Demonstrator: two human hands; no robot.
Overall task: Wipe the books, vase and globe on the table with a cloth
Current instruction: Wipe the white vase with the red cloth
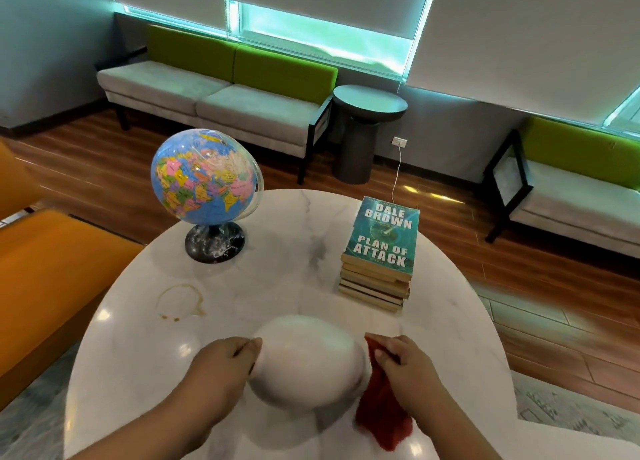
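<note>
On the near part of the marble table (294, 245), the left hand (221, 366) curls its fingers round the white vase (304, 362) while the right hand (405, 362) pinches a red cloth (381, 414) against its other side, with the globe (204, 179) and the stack of books (381, 252) farther back.

On the table (304, 238), the globe (204, 175) stands centre left of the frame and the stack of books (381, 248) centre right. The vase (304, 359) sits lower centre, with the cloth (381, 411) against its right side.
</note>
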